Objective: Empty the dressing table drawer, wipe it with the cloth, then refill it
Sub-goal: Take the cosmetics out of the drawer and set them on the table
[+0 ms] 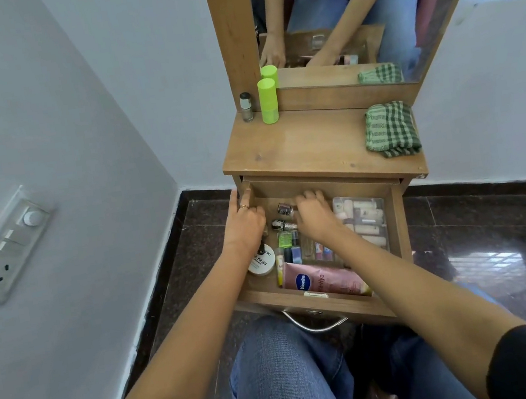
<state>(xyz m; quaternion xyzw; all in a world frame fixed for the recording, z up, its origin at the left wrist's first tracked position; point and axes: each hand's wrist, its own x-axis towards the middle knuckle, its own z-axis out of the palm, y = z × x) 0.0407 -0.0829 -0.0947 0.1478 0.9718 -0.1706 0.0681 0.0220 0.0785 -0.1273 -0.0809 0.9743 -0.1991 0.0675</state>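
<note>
On the left wall a switch plate (4,247) sits well apart from the work. Next comes the left hand (245,225), set at the left rear corner of the open drawer (400,224): its thumb lies outside the side wall and a ringed finger inside, so the fingers appear to pinch that wall, probably to steady the drawer while the other hand picks. Above it, at the back left of the tabletop (308,145), a nail polish bottle (246,107) and a green bottle (268,100) stand upright side by side, likely the first things lifted out. Inside the drawer a white jar (261,260) lies near the left wrist.

The right hand (316,217) reaches to the rear, fingers curled downward beside a small glitter bottle (285,208); whether they are clamped on it or only touching cannot be told. A pink tube (323,280) lies along the front wall, and a clear box (364,219) of small tubes fills the right side. The drawer is mostly full, so emptying looks barely begun. Farthest right, the checked cloth (390,129) waits folded on the tabletop, within reach for wiping.
</note>
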